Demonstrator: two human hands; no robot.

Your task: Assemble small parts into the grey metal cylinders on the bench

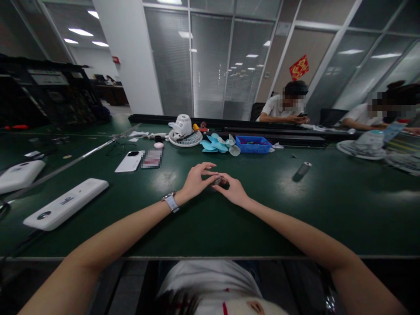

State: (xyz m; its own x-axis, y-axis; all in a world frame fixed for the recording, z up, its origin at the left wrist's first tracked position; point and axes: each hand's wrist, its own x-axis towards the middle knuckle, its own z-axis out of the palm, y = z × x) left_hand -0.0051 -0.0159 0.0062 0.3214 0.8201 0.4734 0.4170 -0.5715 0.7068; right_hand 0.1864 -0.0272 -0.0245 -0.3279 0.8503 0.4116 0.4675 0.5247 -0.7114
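Small metal part (pixel 218 180): sat between the two hands, just above or on the green counter (pixel 203 232); which of these, I could not tell. The fingertips hid much of it, and its exact shape was hard to make out.
Left grip (pixel 197 178): narrow, the thumb pressed to the part's near left side, another finger stretched out above it.
Right grip (pixel 233 190): thumb and forefinger curved around the part from the right, closed on it, the other fingers folded behind.
Watch (pixel 170 202): on the left wrist, with a pale strap.
Silver cylinder (pixel 302 171): lay well to the right of the right grip, any print too small to read.
White phone (pixel 129 162): beyond and left of the left grip, beside a card (pixel 152 159) whose face was blotted out by pixels.
White case (pixel 67 204): farther left and nearer the body, with dark lettering too unclear to read.
Blue fan blades (pixel 215 144): straight beyond both hands, between a white fan (pixel 184 131) and a blue tray (pixel 254 149).
Red diamond sign (pixel 299 68): far beyond, to the right, its gold characters illegible.
Right edge: more fan parts (pixel 362 146), blurred, some cut off.
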